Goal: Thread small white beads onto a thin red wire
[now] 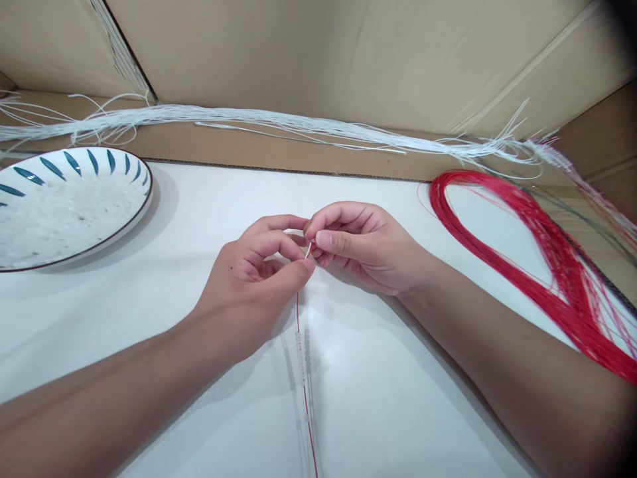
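Note:
My left hand (259, 279) is closed, thumb and fingertips pinching a thin red cord (309, 425) near the middle of the view. The cord hangs from the pinch toward the bottom edge, with a row of small clear beads (300, 355) on it. Close against the left fingertips, my right hand (361, 245) pinches the cord's upper end, where a short pale tip (308, 250) shows between both hands. Fingers partly hide what is at the pinch.
On the left stands a white plate (70, 206) with blue leaf marks, holding many small clear pieces. A red cord bundle (497, 255) lies at the right. White strands (279, 119) run along the cardboard ledge (249, 154) at the back.

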Demonstrator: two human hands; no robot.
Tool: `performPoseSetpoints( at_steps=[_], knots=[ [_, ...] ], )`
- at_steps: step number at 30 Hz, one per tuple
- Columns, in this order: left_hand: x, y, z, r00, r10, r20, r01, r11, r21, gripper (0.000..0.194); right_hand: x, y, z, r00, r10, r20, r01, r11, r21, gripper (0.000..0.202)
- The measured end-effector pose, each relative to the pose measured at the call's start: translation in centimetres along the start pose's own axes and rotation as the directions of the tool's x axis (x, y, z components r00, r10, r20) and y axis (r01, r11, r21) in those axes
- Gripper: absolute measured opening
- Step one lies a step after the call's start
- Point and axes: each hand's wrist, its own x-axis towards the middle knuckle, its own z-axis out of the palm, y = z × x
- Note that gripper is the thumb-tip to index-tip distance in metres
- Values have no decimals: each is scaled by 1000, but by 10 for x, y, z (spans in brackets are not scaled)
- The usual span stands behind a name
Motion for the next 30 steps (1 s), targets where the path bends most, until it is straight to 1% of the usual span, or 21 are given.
performPoseSetpoints(
  at_steps=[9, 14, 18, 23, 30],
  knots=[
    [0, 2, 1, 1000, 27, -7, -27, 999, 37, 18, 0, 0, 1, 1000, 13, 9, -13, 1000, 16, 16],
    [-1, 4, 0, 1000, -16, -2, 16, 1000, 13, 18, 0, 0, 1, 1000, 24, 4, -24, 999, 38, 13],
    [-1, 4, 0, 1000, -9, 5, 9, 1000, 7, 17, 0, 0, 2, 1000, 27, -10, -26, 999, 47, 14],
    [-1, 2, 2, 1000, -10, 1, 10, 1000, -2, 18, -1, -1, 2, 1000, 12, 5, -13, 998, 60, 12],
    [1, 2, 2, 1000, -5, 15, 5, 1000, -23, 18, 0, -1, 1, 1000, 20, -18, -20, 1000, 21, 19]
  ],
)
